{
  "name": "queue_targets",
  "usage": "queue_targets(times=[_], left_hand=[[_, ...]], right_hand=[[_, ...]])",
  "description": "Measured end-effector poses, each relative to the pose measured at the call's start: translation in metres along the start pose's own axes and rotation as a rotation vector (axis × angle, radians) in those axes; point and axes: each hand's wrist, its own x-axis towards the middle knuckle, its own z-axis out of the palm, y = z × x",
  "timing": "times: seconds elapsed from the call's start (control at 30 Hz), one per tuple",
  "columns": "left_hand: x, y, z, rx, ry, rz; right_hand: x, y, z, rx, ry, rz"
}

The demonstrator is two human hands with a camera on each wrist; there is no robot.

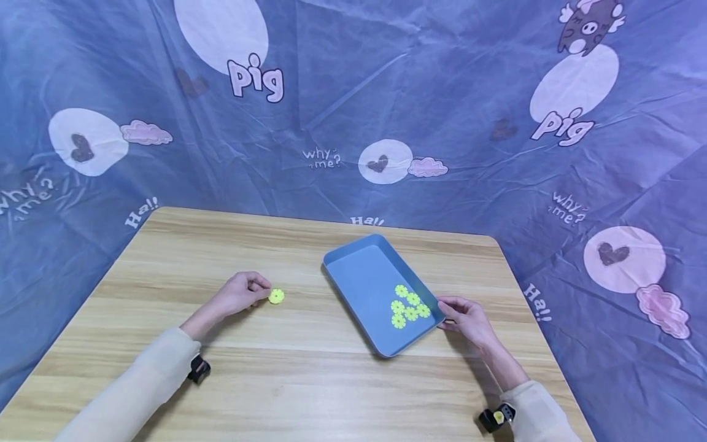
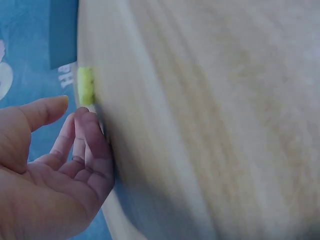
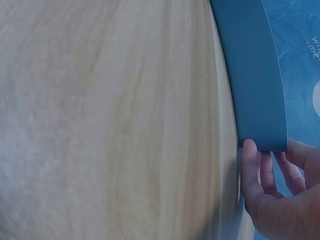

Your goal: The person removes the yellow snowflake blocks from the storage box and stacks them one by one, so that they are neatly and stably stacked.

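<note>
The bottom edge of the head view cuts off the left sleeve, the right sleeve and the near end of the wooden table. I can't tell whether the left hand touches the yellow flower piece, blurred and edge-on at the left wrist view's upper left. In the right wrist view, the blue tray runs past the top, its wall hiding the inside; the right hand is cropped at right.
</note>
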Motion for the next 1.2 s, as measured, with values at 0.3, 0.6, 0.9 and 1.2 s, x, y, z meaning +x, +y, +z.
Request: queue_targets(times=[0.3,0.6,0.9,1.2], left_hand=[[-0.006,0.009,-0.01,-0.064,0.009,0.05],[-0.01,0.02,0.004,-0.017,0.069,0.249],[-0.003,0.04,0.039,0.1,0.107,0.425],[0.007,0.073,0.075,0.25,0.04,0.546]], right_hand=[[0.0,-0.001,0.001,-0.005,-0.002,0.001],[-0.001,0.0,0.001,-0.003,-0.007,-0.006],[-0.002,-0.001,0.002,0.006,-0.011,-0.014],[-0.001,-0.001,0.002,0.005,-0.007,-0.006]])
